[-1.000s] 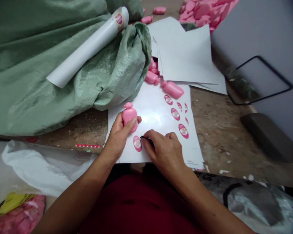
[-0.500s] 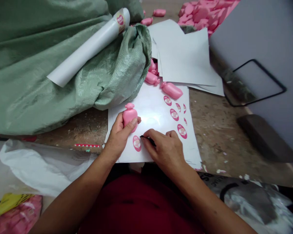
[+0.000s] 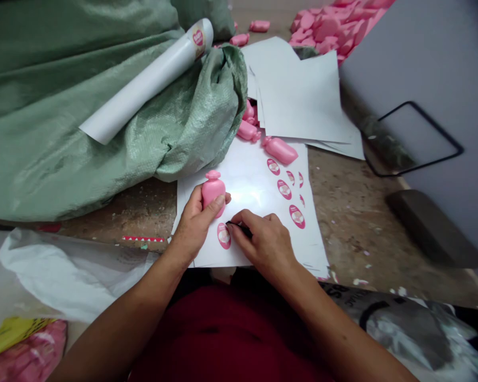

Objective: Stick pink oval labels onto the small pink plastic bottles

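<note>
A pink bottle (image 3: 214,192) is upright in my left hand (image 3: 198,216), its narrow neck pointing away from me. My right hand (image 3: 265,237) pinches a thin black tool (image 3: 241,228), whose tip is at the upper right edge of an oval pink sticker (image 3: 223,235). That sticker lies on a white sheet (image 3: 207,257) just below the bottle. More oval stickers (image 3: 297,216) are on the sheet to the right of my right hand. Another pink bottle (image 3: 280,150) lies on its side at the sheet's far edge.
A green woven sack (image 3: 103,69) fills the far left, with a rolled white sheet (image 3: 147,82) on it. White papers (image 3: 298,101) lie beyond the stickers. Pink bottles (image 3: 334,26) are heaped at the back. A grey panel (image 3: 434,69) with a black wire loop (image 3: 438,123) stands right.
My right hand and the black tool have moved slightly left, bringing the tip to the sticker's edge. My left hand still holds the bottle. The view has shifted slightly.
</note>
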### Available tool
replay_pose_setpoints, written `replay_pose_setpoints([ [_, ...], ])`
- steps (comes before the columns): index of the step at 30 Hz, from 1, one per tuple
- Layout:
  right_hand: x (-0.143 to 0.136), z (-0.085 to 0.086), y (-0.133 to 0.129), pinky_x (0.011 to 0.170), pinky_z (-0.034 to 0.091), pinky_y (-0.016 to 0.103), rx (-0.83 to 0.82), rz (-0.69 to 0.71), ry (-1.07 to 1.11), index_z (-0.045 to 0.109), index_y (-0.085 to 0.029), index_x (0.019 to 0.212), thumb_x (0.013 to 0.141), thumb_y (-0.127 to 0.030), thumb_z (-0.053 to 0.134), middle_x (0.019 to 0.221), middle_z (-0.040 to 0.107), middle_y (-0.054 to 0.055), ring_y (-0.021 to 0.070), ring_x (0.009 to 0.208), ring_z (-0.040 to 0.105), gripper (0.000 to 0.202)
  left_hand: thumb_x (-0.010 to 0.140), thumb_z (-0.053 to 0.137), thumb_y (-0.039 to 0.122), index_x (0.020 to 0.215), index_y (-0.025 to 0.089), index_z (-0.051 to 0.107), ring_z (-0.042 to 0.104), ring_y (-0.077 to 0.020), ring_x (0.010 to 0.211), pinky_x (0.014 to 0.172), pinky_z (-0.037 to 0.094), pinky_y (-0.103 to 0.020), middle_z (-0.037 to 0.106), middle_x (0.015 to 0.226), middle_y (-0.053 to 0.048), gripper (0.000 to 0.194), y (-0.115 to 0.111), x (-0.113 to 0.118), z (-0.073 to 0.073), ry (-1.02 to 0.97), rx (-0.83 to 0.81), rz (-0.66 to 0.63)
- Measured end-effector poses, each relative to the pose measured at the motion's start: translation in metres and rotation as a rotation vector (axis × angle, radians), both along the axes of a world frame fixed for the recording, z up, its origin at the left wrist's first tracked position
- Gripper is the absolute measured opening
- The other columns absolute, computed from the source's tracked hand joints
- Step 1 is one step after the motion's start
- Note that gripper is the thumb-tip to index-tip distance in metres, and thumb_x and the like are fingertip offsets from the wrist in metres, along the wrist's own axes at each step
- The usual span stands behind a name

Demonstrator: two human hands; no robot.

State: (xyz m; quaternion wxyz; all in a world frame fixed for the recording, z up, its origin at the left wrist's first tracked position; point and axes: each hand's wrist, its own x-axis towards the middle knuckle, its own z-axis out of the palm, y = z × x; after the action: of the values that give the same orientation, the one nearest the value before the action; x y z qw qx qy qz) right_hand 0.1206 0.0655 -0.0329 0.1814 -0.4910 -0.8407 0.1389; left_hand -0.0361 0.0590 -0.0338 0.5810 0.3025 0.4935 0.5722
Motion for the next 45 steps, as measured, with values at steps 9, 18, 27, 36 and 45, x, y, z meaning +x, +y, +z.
replay_pose_setpoints([
  [9, 0.008, -0.001, -0.002, 0.066, 0.025, 0.032, 0.066, 0.022, -0.033, 0.065, -0.022, 0.084, 0.093, -0.028, 0.053, 0.071, 0.075, 0.000, 0.0147, 0.051, 0.046, 0.016, 0.083, 0.072, 0.035, 0.109, 0.021, 0.061, 0.065, -0.0182, 0.098, 0.099, 0.045, -0.035, 0.072, 0.097, -0.003, 0.031, 0.001, 0.001, 0.000, -0.019, -0.006, 0.031],
  [18, 0.001, -0.001, 0.001, 0.067, 0.025, 0.031, 0.028, 0.018, -0.012, 0.062, -0.021, 0.080, 0.094, -0.035, 0.054, 0.066, 0.071, 0.000, 0.0151, 0.051, 0.051, 0.021, 0.084, 0.072, 0.033, 0.109, 0.021, 0.062, 0.065, -0.0178, 0.098, 0.100, 0.044, -0.036, 0.072, 0.097, -0.003, 0.029, 0.001, 0.000, 0.001, -0.025, -0.008, 0.033],
  [27, 0.009, -0.002, 0.000, 0.067, 0.025, 0.031, 0.069, 0.035, -0.031, 0.065, -0.022, 0.084, 0.093, -0.028, 0.054, 0.074, 0.076, 0.001, 0.0148, 0.053, 0.048, 0.016, 0.084, 0.071, 0.032, 0.107, 0.020, 0.063, 0.065, -0.0168, 0.096, 0.100, 0.045, -0.035, 0.072, 0.096, -0.003, 0.027, 0.001, 0.001, 0.000, -0.021, -0.004, 0.042],
  [36, 0.002, -0.001, 0.000, 0.067, 0.024, 0.031, 0.023, 0.047, -0.031, 0.064, -0.020, 0.081, 0.093, -0.028, 0.056, 0.070, 0.074, 0.000, 0.0141, 0.053, 0.049, 0.017, 0.083, 0.072, 0.033, 0.109, 0.019, 0.062, 0.065, -0.0165, 0.096, 0.098, 0.045, -0.034, 0.072, 0.096, -0.002, 0.031, 0.001, 0.001, 0.003, -0.032, -0.012, 0.038],
  [45, 0.001, 0.011, 0.008, 0.065, 0.030, 0.031, -0.401, -0.110, 0.254, 0.057, -0.022, 0.068, 0.082, -0.041, 0.064, 0.059, 0.059, -0.002, 0.0131, 0.055, 0.044, 0.024, 0.083, 0.073, 0.032, 0.106, 0.019, 0.063, 0.066, -0.0168, 0.097, 0.096, 0.046, -0.033, 0.073, 0.097, -0.003, 0.028, 0.003, -0.001, 0.000, -0.045, -0.036, 0.053],
])
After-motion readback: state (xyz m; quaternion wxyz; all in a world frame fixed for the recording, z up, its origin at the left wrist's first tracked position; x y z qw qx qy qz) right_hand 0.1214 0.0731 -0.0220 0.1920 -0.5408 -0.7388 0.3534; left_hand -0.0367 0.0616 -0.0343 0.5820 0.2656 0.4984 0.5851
